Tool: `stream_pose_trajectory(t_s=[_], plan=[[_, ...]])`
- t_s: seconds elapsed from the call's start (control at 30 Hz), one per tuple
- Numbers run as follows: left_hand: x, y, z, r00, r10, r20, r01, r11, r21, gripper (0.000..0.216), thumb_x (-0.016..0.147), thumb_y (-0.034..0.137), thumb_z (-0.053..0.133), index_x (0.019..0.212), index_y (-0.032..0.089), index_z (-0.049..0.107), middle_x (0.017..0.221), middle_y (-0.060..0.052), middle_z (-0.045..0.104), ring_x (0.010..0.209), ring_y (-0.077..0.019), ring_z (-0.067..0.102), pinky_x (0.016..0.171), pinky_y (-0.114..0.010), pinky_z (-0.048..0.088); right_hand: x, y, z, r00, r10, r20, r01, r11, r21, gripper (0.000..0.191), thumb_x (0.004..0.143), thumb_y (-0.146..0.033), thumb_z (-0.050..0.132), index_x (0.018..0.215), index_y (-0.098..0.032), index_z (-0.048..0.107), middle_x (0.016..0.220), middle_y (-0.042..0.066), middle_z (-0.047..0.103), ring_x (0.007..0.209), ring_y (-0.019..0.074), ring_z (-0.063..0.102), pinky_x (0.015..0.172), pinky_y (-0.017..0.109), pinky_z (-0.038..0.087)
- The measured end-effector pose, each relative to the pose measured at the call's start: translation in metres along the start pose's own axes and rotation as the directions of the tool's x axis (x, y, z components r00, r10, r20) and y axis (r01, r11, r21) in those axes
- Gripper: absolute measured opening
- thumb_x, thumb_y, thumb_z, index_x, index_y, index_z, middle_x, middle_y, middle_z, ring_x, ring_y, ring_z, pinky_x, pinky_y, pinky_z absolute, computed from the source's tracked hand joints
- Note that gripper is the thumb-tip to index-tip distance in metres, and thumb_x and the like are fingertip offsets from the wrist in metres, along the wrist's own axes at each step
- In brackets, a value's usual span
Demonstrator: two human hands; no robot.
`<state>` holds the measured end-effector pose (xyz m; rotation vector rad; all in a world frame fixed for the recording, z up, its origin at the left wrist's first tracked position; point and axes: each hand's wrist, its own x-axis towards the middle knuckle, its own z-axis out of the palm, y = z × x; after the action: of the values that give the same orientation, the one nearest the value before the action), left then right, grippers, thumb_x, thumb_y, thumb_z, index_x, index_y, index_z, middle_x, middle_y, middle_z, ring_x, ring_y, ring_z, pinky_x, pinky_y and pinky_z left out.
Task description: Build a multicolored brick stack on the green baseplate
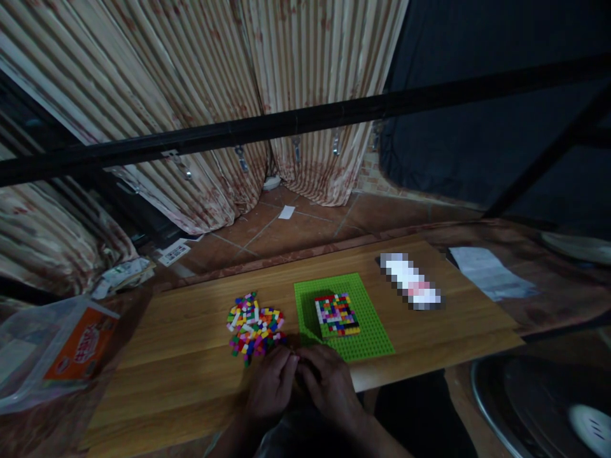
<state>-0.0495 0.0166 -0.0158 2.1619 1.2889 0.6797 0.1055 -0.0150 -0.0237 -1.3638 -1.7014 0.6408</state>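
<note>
My left hand [272, 380] and my right hand [325, 376] meet at the near edge of the table, fingertips pinched close together. Whatever is between the fingers is too small and dark to make out. Just beyond my left hand lies a loose pile of small coloured toy bricks [255, 323]. Past my right hand rests a green studded baseplate [370, 318], its near edge partly behind the hand. On the baseplate stands a multicoloured block of joined bricks [337, 315], with a white stretch along its left side.
The wooden table [186, 343] carries a blurred-out oblong object [410, 281] at the right. A clear plastic box [28, 388] with an orange label stands left of the table. White paper [489, 270] lies beyond the right end. A dark metal bar [286, 124] crosses before striped curtains [181, 76].
</note>
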Motion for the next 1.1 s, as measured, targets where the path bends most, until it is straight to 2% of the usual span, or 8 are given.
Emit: stream_pose_trajectory(t_s=[0.23, 0.5, 0.67, 0.9, 1.1], plan=[[0.002, 0.003, -0.003, 0.999, 0.01, 0.043, -0.012, 0.999, 0.029, 0.033, 0.096, 0.03, 0.031, 0.074, 0.02, 0.054, 0.073, -0.003, 0.061, 0.071, -0.0127, 0.059, 0.068, -0.026, 0.045, 0.0, 0.004, 0.001, 1.0, -0.02, -0.015, 0.02, 1.0, 0.021, 0.016, 0.092, -0.023, 0.053, 0.098, -0.026, 0.067, 0.091, 0.003, 0.071, 0.084, 0.0182, 0.066, 0.077, 0.032, 0.051], [0.002, 0.0, -0.002, 0.998, 0.053, 0.021, -0.054, 0.996, 0.073, 0.03, 0.096, 0.027, 0.034, 0.075, 0.02, 0.054, 0.073, -0.001, 0.061, 0.072, -0.0119, 0.059, 0.067, -0.024, 0.043, 0.001, 0.0, -0.002, 0.999, 0.017, -0.027, -0.014, 0.994, 0.111, 0.013, 0.092, -0.023, 0.054, 0.092, -0.024, 0.067, 0.087, 0.002, 0.07, 0.081, 0.0164, 0.065, 0.075, 0.028, 0.052], [0.004, 0.002, -0.003, 0.998, 0.039, 0.039, -0.042, 0.998, 0.057, 0.028, 0.096, 0.028, 0.035, 0.081, 0.021, 0.058, 0.078, -0.002, 0.064, 0.076, -0.0128, 0.061, 0.069, -0.024, 0.045, -0.003, -0.004, -0.017, 0.992, 0.098, -0.077, -0.084, 0.982, 0.167, 0.013, 0.093, -0.026, 0.054, 0.091, -0.024, 0.066, 0.086, 0.003, 0.069, 0.081, 0.0164, 0.065, 0.073, 0.026, 0.053], [0.008, 0.006, -0.006, 0.998, 0.048, 0.04, -0.049, 0.998, 0.028, 0.025, 0.094, 0.028, 0.037, 0.082, 0.021, 0.058, 0.079, -0.002, 0.065, 0.075, -0.0127, 0.062, 0.068, -0.024, 0.046, -0.012, 0.011, -0.047, 0.952, 0.2, -0.23, -0.182, 0.979, 0.095, 0.013, 0.093, -0.028, 0.055, 0.095, -0.023, 0.067, 0.09, 0.005, 0.07, 0.084, 0.0189, 0.067, 0.075, 0.029, 0.052], [0.006, -0.002, -0.001, 0.997, 0.074, 0.037, -0.076, 0.996, 0.051, 0.023, 0.094, 0.027, 0.038, 0.084, 0.021, 0.058, 0.08, -0.002, 0.064, 0.075, -0.0122, 0.061, 0.068, -0.024, 0.046, -0.009, 0.02, -0.052, 0.937, 0.224, -0.268, -0.211, 0.975, 0.075, 0.014, 0.093, -0.028, 0.055, 0.095, -0.022, 0.067, 0.091, 0.004, 0.07, 0.085, 0.0184, 0.067, 0.075, 0.028, 0.051]])
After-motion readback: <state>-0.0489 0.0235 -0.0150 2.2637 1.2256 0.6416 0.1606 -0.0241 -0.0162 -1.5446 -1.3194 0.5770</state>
